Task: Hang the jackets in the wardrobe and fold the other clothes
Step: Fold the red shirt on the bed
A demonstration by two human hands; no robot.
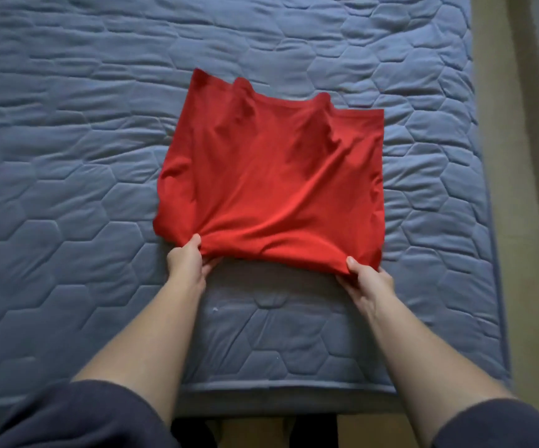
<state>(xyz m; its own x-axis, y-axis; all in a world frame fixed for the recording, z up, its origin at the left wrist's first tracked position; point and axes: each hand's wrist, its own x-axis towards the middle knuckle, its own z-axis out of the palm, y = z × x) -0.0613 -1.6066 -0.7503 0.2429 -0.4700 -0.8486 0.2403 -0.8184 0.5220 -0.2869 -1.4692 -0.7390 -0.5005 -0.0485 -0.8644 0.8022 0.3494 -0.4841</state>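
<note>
A red garment, partly folded into a rough rectangle, lies on the blue quilted mattress. Its near edge is lifted a little off the bed. My left hand pinches the near left corner, thumb on top and fingers underneath. My right hand pinches the near right corner in the same way. The far hem of the garment is wavy and rests on the mattress.
The mattress's front edge runs just before my body. Its right edge borders a beige floor strip. No other clothes or a wardrobe are in view.
</note>
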